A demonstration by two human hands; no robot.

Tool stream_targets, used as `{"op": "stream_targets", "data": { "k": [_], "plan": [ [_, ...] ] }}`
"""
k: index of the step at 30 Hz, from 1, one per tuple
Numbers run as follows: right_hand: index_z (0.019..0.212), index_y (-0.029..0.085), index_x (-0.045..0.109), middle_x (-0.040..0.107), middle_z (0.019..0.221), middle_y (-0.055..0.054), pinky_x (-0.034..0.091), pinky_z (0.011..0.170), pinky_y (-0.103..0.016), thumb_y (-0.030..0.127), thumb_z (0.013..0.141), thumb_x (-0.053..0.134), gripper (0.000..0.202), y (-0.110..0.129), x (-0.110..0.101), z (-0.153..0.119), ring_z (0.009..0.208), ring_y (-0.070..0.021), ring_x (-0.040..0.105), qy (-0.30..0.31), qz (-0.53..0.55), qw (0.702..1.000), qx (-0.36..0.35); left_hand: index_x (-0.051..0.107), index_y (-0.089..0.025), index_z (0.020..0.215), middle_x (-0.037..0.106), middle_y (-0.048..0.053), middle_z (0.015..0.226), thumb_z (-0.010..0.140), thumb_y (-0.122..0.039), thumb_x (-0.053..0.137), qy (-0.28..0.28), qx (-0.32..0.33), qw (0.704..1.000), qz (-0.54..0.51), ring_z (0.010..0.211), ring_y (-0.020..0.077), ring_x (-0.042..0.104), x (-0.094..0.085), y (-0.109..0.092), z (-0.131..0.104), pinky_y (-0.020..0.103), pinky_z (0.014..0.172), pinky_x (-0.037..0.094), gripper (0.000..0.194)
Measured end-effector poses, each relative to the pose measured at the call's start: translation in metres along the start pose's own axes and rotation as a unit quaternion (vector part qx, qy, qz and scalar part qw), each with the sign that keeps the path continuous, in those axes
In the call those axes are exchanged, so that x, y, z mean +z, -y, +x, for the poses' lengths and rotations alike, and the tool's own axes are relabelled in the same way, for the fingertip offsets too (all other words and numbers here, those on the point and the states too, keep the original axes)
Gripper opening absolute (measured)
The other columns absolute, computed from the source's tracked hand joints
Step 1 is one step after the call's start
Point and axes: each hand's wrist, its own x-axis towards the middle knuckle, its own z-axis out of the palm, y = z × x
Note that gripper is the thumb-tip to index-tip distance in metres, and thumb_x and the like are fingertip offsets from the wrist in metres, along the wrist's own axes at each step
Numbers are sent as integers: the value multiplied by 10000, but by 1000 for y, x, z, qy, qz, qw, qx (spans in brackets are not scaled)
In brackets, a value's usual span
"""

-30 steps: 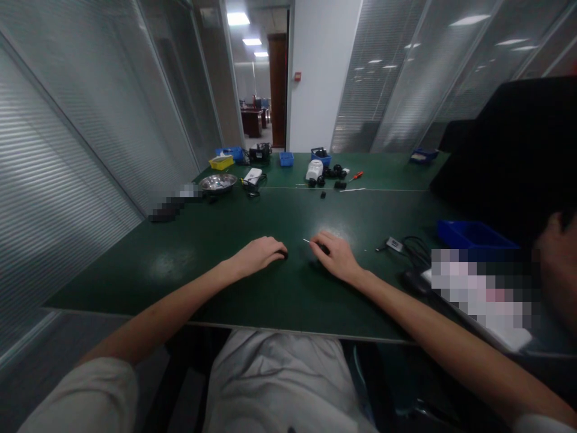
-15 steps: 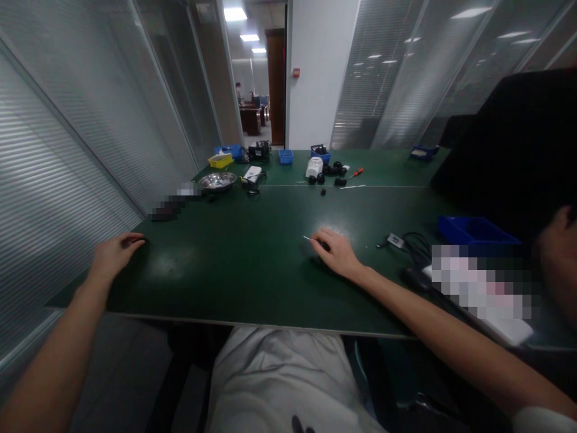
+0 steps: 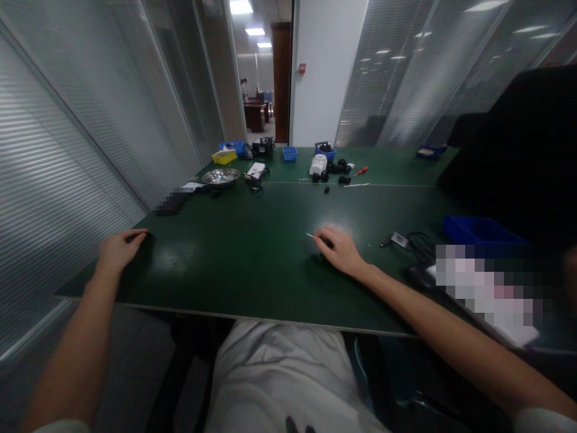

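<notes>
Dark green flat tabletop (image 3: 243, 270) spans the workspace. Blue plastic tray (image 3: 455, 231) on the right side. Shiny round metal bowl (image 3: 220, 184) farther back, left of centre. White rounded device (image 3: 318, 164) at the back, just beside black parts. Left hand (image 3: 118, 249) at the table's left side, well apart from the other; thumb and fingers narrow, nearly meeting. Right hand (image 3: 338, 249) near table centre, fingers curled around a thin tool with a pale metal shaft (image 3: 310, 236), shaft poking out leftward past the fingertips. Small black block (image 3: 327, 189) beyond it. Tiny dark bit (image 3: 150, 233) at left fingertips; can't tell if gripped.
</notes>
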Motion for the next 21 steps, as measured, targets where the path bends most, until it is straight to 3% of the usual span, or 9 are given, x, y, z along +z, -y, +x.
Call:
{"op": "stream_targets", "data": {
  "k": [7,13,21],
  "plan": [
    [958,220,645,654,920,-43,435,734,-320,352,1067,488,232,0,-1,0,785,-180,597,-6,3,1000,-8,780,-152,1134,779,34,1092,921,-360,660,-41,-16,996,-79,956,200,664,0,-1,1,213,778,443,321],
    [963,216,646,653,923,-42,431,731,-313,343,1066,492,225,-1,-1,0,794,-176,598,-2,7,1000,-15,783,-173,1089,757,5,1187,912,-343,667,-55,-1,995,-88,1003,177,652,11,13,12,199,805,436,271],
    [967,213,649,652,926,-40,433,731,-311,338,1067,493,224,1,-2,0,792,-172,600,-2,11,1000,-16,794,-211,1085,779,-38,941,888,-363,673,-62,-14,993,-100,846,165,650,14,17,14,196,756,426,277]
  ]
}}
